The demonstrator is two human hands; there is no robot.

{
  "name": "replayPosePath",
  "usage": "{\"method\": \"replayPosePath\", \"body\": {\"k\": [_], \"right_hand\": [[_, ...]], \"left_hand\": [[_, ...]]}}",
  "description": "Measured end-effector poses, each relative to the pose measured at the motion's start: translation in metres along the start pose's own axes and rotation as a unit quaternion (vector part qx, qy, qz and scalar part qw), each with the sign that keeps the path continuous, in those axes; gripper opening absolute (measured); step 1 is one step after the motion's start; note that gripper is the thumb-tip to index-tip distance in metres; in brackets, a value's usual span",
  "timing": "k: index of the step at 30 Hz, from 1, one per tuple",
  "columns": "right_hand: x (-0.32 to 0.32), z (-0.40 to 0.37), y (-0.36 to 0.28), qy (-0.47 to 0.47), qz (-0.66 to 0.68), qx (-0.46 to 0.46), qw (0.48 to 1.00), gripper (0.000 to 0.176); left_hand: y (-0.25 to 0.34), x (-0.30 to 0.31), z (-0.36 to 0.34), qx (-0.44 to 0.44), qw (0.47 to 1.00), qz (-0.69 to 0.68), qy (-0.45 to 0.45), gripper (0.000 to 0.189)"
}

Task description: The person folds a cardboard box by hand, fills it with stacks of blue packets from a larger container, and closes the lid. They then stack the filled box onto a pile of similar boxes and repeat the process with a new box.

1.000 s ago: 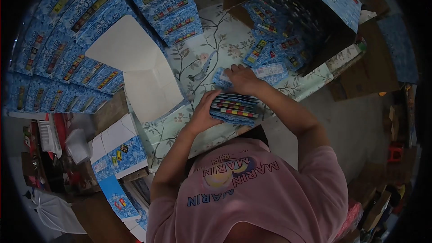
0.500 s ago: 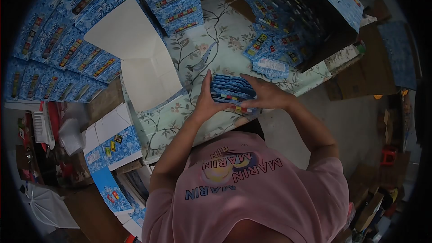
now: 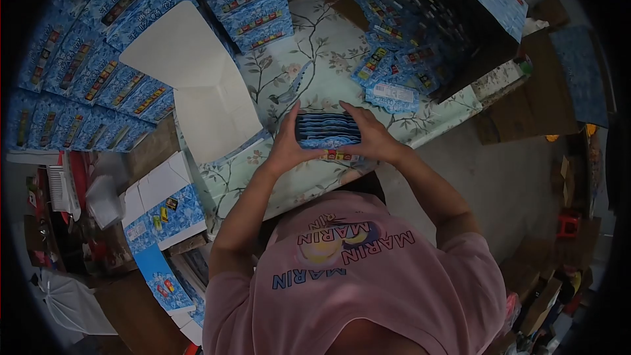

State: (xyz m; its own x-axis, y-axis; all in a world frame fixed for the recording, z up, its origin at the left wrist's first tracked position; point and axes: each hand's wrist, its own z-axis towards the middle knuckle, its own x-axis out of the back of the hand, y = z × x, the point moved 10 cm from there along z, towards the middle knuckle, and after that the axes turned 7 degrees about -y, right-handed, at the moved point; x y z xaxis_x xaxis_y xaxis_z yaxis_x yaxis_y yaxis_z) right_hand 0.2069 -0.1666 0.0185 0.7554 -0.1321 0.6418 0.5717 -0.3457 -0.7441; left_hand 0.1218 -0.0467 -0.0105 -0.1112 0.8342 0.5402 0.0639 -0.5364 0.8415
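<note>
A stack of blue packets is held between my two hands over the floral tablecloth. My left hand presses its left side, fingers pointing away from me, and my right hand presses its right side. The packets' edges face up in wavy rows, with red and yellow print along the near side. To the left of my hands lies an unfolded white carton. Loose blue packets lie beyond my right hand, at the mouth of a large box.
Tall stacks of blue display boxes stand at the far left. The large open box at the back right holds many packets. Flat printed cartons lie at the left. A red stool stands on the floor at the right.
Both hands have moved slightly left with the stack. The stack is now straighter, its packet edges lined up more evenly between my palms.
</note>
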Motion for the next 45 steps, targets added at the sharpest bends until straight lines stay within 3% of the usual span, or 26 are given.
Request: {"method": "replayPosePath", "body": {"k": [2,4,5,6,8,12,13,14,15,18,21,24,26,27,28,30,31,32,33,34,35,39,41,43,44,45], "right_hand": [[-0.006,0.007,0.000,-0.015,0.002,0.036,0.999,0.091],[-0.001,-0.003,0.026,0.085,0.274,0.116,0.951,0.074],[-0.002,-0.009,0.031,0.119,0.264,0.112,0.951,0.061],[-0.013,-0.006,0.032,0.118,0.263,0.110,0.951,0.061],[-0.019,-0.008,0.046,0.240,0.414,0.060,0.876,0.059],[-0.009,0.010,0.030,0.153,0.433,0.004,0.888,0.072],[0.000,0.012,0.006,0.072,0.150,0.016,0.986,0.083],[-0.007,0.014,-0.007,-0.016,-0.150,0.025,0.988,0.095],[-0.009,0.017,-0.010,-0.032,-0.198,0.028,0.979,0.105],[-0.010,0.032,-0.015,-0.062,-0.276,0.011,0.959,0.097],[-0.011,0.042,-0.015,-0.090,-0.218,-0.020,0.972,0.088],[-0.014,0.042,-0.012,-0.046,-0.234,0.046,0.970,0.091],[-0.009,0.039,-0.010,-0.031,-0.225,0.035,0.973,0.091],[-0.003,0.038,-0.004,-0.011,-0.211,0.004,0.977,0.090],[-0.003,0.035,-0.008,-0.016,-0.211,0.018,0.977,0.090],[0.019,0.028,0.011,0.056,0.049,-0.080,0.994,0.080],[0.019,0.036,0.006,0.050,0.048,-0.074,0.995,0.080],[0.021,0.045,-0.002,0.058,0.157,-0.029,0.986,0.079],[0.025,0.053,-0.010,0.065,0.265,0.015,0.962,0.078],[0.030,0.061,-0.046,0.074,0.276,0.038,0.958,0.078],[0.031,0.074,-0.077,0.081,0.243,0.075,0.964,0.078],[0.006,0.130,-0.182,0.077,0.100,0.175,0.976,0.083],[-0.015,0.153,-0.203,0.084,0.017,0.197,0.977,0.083],[-0.064,0.183,-0.196,0.015,-0.207,0.161,0.965,0.083],[-0.074,0.189,-0.191,0.013,-0.208,0.165,0.964,0.083],[-0.106,0.195,-0.173,-0.099,-0.308,0.137,0.936,0.087]], "left_hand": [[-0.016,0.005,-0.009,0.016,0.996,-0.079,0.025,0.128],[-0.014,0.002,-0.014,-0.004,0.998,-0.048,0.042,0.128],[-0.009,0.003,-0.015,-0.027,0.998,-0.020,0.058,0.128],[-0.009,0.002,-0.014,-0.027,0.998,-0.022,0.058,0.128],[-0.006,-0.002,-0.012,-0.023,0.998,0.001,0.053,0.130],[-0.015,0.013,-0.010,0.006,0.998,0.011,0.055,0.131],[-0.015,0.013,-0.007,0.005,0.999,-0.005,0.050,0.131],[-0.015,0.012,-0.004,0.004,0.999,-0.023,0.046,0.131],[-0.017,0.012,-0.001,0.002,0.999,-0.023,0.050,0.131],[-0.016,0.011,0.005,0.000,0.998,0.013,0.062,0.131],[-0.012,0.016,0.003,0.008,0.997,0.009,0.078,0.131],[-0.002,0.026,-0.007,-0.014,0.993,0.008,0.121,0.120],[0.032,0.034,-0.027,-0.071,0.985,0.102,0.117,0.104],[0.048,0.045,-0.044,-0.095,0.983,0.093,0.126,0.084],[0.051,0.057,-0.060,-0.087,0.982,0.099,0.136,0.084],[0.067,0.117,-0.128,-0.075,0.862,0.265,0.426,0.070],[0.052,0.139,-0.149,-0.016,0.830,0.230,0.507,0.061],[0.036,0.158,-0.169,0.042,0.790,0.191,0.582,0.052],[0.019,0.167,-0.176,0.044,0.787,0.193,0.584,0.052],[-0.043,0.171,-0.174,0.087,0.839,-0.020,0.537,0.047],[-0.089,0.157,-0.164,0.124,0.848,-0.232,0.460,0.043],[-0.090,0.151,-0.152,0.136,0.848,-0.233,0.456,0.043],[-0.090,0.148,-0.160,0.169,0.786,-0.284,0.522,0.048],[-0.092,0.149,-0.161,0.165,0.788,-0.276,0.525,0.049],[-0.095,0.148,-0.161,0.164,0.791,-0.272,0.523,0.050],[-0.100,0.146,-0.161,0.163,0.794,-0.269,0.521,0.052]]}}
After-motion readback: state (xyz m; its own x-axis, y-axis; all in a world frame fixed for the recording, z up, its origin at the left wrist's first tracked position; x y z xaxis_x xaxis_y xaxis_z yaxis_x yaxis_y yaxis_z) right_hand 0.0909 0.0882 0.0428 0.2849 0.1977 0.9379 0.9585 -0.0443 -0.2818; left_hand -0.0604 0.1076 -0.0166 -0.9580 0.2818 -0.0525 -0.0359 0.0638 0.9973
